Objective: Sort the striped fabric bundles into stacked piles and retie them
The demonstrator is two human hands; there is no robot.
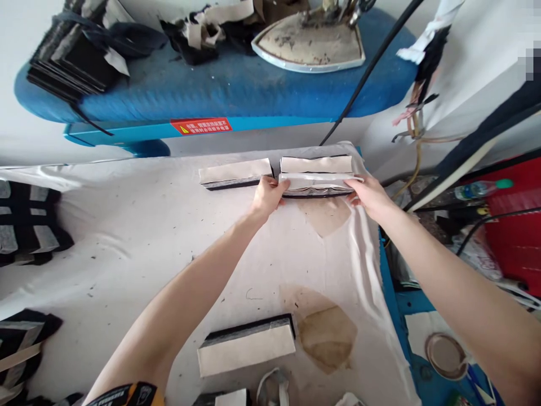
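Both hands are at a stack of white and dark fabric strips (316,182) near the far right corner of the cloth-covered table. My left hand (270,194) pinches the stack's left end. At the right end, my right hand (367,194) has its thumb on top and its fingers at the edge, closed on the strips. Directly behind lies another pale-topped strip stack (316,164). A third stack (236,172), cream over black, sits just left of my left hand. Nearer the front is a cream and black stack (247,351).
An iron (310,42) rests on a blue ironing board (236,84) behind the table (139,242), with black pieces (76,62) at its left. Dark fabric bundles (31,220) lie at the table's left. A black cable (372,70) crosses at the upper right.
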